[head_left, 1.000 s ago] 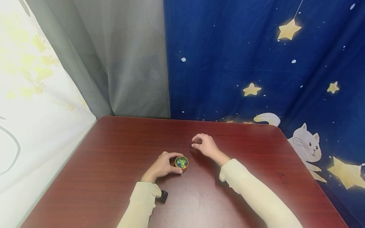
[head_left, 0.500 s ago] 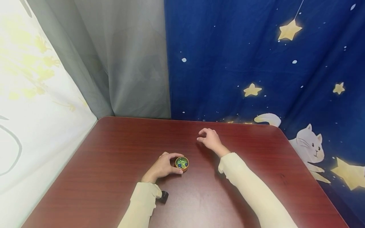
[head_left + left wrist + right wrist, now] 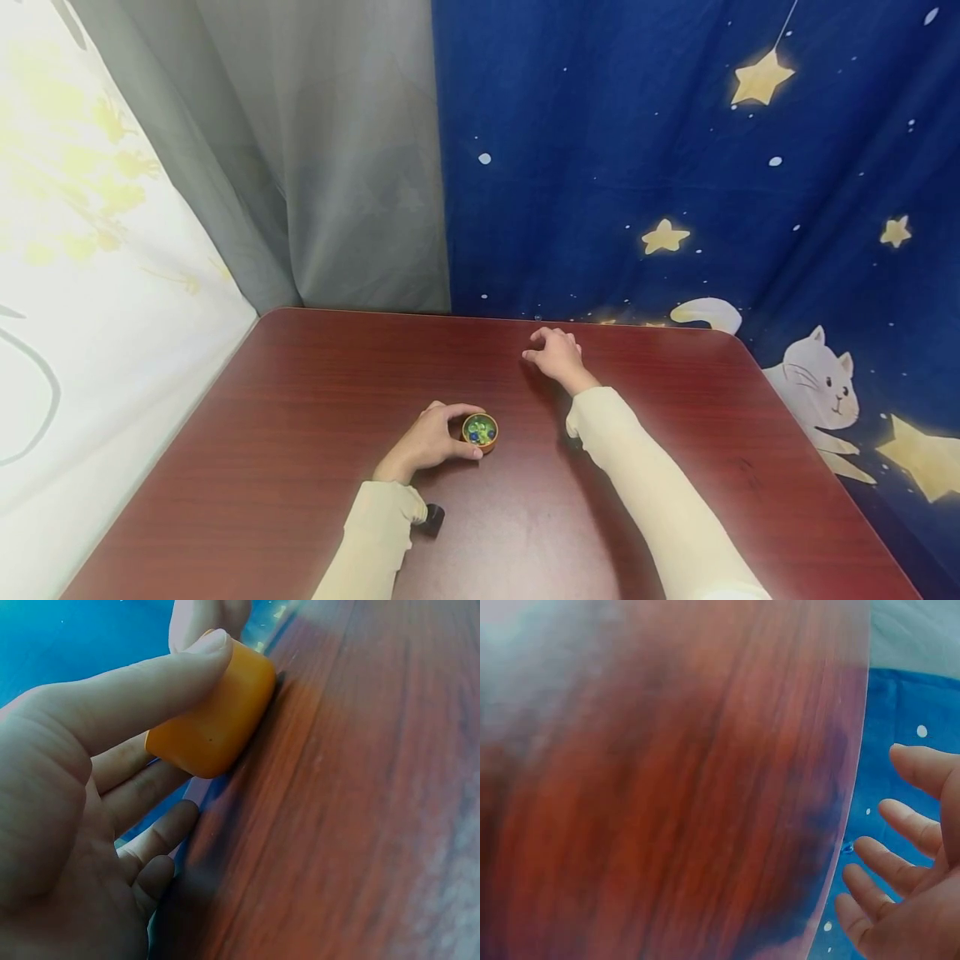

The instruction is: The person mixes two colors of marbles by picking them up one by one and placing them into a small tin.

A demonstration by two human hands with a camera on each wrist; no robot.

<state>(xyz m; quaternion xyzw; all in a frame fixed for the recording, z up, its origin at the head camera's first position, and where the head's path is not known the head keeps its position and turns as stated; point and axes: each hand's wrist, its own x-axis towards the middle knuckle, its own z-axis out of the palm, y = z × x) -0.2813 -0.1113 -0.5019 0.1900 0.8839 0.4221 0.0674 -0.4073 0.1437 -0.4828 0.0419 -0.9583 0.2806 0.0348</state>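
A small round bowl (image 3: 480, 432) stands on the table, orange outside, with green and dark blue glassy pieces in it. My left hand (image 3: 423, 437) holds it from the left, thumb on the near side and fingers round the far side. In the left wrist view the thumb presses the orange wall of the bowl (image 3: 214, 720). Farther back, my right hand (image 3: 557, 357) reaches over the table, its fingers apart and loosely bent around nothing. A tiny clear round thing (image 3: 537, 317) shows at the far table edge, near the right fingertips; the right wrist view has it too (image 3: 847, 847).
The red-brown wooden table (image 3: 337, 375) ends at a blue star-patterned curtain (image 3: 555, 208) and a grey curtain (image 3: 360, 208). White cloth (image 3: 112, 333) hangs along the left side. A black piece (image 3: 431, 520) sits beneath the left cuff.
My right hand has moved away from the bowl, rightward and back toward the far table edge. The left hand and the bowl have stayed in place.
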